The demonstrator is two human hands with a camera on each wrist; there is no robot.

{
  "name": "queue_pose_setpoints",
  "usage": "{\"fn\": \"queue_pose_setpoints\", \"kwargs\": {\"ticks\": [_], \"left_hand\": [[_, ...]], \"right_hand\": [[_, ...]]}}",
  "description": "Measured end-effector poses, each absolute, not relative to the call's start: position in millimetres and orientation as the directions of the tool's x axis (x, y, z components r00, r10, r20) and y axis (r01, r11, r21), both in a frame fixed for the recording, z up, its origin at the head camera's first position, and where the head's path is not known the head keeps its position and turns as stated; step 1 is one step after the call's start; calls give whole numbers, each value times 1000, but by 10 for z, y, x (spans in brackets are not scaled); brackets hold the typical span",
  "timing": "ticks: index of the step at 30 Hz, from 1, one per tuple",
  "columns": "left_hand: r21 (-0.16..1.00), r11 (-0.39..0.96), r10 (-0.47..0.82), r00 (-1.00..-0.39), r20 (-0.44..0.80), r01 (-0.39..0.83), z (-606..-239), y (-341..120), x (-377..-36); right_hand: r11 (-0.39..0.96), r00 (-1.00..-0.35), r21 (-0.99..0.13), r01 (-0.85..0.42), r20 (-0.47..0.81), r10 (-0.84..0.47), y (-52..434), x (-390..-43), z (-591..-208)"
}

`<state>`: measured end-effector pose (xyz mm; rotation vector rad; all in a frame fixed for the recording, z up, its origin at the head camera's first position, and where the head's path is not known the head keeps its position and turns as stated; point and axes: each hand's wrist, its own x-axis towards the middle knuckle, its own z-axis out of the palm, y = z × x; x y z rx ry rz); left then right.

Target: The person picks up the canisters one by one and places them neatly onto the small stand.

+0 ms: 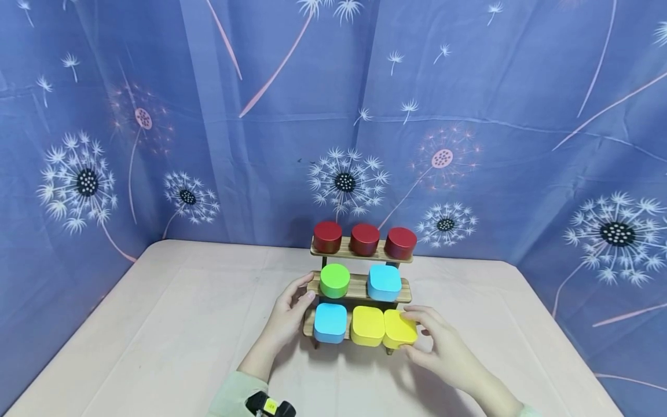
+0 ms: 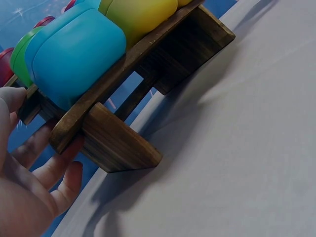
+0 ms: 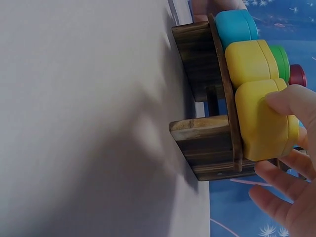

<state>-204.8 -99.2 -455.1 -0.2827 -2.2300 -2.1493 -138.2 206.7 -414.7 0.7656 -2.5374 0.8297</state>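
A small three-tier wooden display rack (image 1: 356, 288) carries colored lidded boxes. My right hand (image 1: 440, 347) holds the right-hand yellow box (image 1: 400, 330) at the right end of the bottom tier, its thumb on the near side. That yellow box touches another yellow box (image 1: 367, 326); a blue box (image 1: 330, 322) stands further left. The middle tier bears a round green tin (image 1: 334, 281) and a second blue box (image 1: 384, 282). My left hand (image 1: 288, 313) grips the rack's left side, with fingers at the end of the bottom tier (image 2: 69, 129) in the left wrist view.
Three round red tins (image 1: 365, 239) stand in a row on the top tier. The rack stands on a pale cloth-covered table (image 1: 172, 330). Behind and at both sides hangs a blue curtain (image 1: 271, 145) with a dandelion print.
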Motion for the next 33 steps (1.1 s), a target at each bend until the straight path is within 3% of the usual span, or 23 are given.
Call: {"fn": "queue_pose_setpoints", "kwargs": {"ticks": [26,33], "left_hand": [[984,56,103,-982,161,167,-4557,-987,-2056],[967,87,115,-966,230,241,-4585,-1003,-2053]], "right_hand": [[670,-783,-434,-603,484,-391,1937,-1403,-4152],[722,-756,-324,-611,510,-410,1905,-1381,-4135]]}}
